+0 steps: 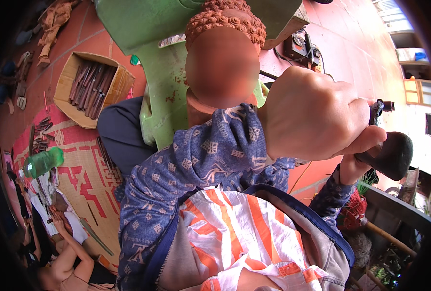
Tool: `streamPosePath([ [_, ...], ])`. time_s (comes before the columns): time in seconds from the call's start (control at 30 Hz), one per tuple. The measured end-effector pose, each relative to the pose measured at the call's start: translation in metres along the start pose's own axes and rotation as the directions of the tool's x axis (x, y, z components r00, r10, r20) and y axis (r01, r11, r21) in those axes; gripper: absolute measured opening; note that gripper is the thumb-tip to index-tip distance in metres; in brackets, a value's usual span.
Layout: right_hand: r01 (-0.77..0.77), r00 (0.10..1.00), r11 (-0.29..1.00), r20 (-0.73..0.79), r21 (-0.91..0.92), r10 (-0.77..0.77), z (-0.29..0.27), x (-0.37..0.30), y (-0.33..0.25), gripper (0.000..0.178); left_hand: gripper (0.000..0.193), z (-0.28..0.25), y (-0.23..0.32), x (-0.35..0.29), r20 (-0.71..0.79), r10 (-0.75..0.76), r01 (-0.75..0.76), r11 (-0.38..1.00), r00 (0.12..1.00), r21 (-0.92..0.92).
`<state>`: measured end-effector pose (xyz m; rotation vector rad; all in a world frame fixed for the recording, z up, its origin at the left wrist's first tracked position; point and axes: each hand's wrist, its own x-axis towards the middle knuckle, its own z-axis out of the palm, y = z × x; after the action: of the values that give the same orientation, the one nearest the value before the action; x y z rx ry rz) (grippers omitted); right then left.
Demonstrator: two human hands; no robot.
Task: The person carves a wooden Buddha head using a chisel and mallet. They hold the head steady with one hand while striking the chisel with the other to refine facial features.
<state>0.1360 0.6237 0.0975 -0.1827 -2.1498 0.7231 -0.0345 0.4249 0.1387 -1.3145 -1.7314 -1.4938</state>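
My left arm, in a blue patterned sleeve, reaches across to the right. My left hand [317, 114] is a closed fist, large in front of the camera; what lies inside it is hidden. A crumpled black piece [379, 109] with a dark stub shows beyond its knuckles. Below it, my right hand [352, 169] is mostly covered and closes around a smooth, black, rounded object [394, 155], which the left fingertips also touch. Left of the fist, a reddish-brown carved head [225, 58] with curled hair stands upright by a green plastic chair [164, 92].
A cardboard box [121, 80] of several wooden-handled tools stands left on the tiles. More tools [43, 131] and a green bottle [43, 162] lie on a patterned mat [87, 174]. Another person [70, 259] sits lower left. A black box with cables [298, 51] stands behind; railing and plants lie right.
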Motion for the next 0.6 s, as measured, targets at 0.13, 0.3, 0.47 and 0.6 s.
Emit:
streamPosePath([
  [0.13, -0.24, 0.97, 0.967, 0.048, 0.084, 0.236, -0.007, -0.005, 0.01, 0.048, 0.041, -0.001, 0.011, 0.009, 0.229, -0.187, 0.176, 0.982, 0.955, 0.066],
  [0.3, -0.115, 0.993, 0.988, 0.026, 0.107, 0.112, 0.005, -0.008, 0.002, 0.039, 0.038, -0.001, 0.038, -0.003, 0.102, -0.154, 0.156, 0.988, 0.983, -0.015],
  [0.47, -0.152, 0.988, 0.97, 0.022, 0.188, 0.15, 0.006, -0.013, 0.002, 0.035, 0.042, -0.005, 0.033, -0.001, -0.056, 0.007, -0.012, 0.995, 0.998, -0.099],
  [0.6, -0.262, 0.965, 0.848, 0.106, 0.46, 0.24, 0.01, -0.005, 0.008, 0.032, 0.041, -0.007, 0.025, -0.003, -0.116, 0.013, -0.016, 1.0, 0.993, -0.021],
])
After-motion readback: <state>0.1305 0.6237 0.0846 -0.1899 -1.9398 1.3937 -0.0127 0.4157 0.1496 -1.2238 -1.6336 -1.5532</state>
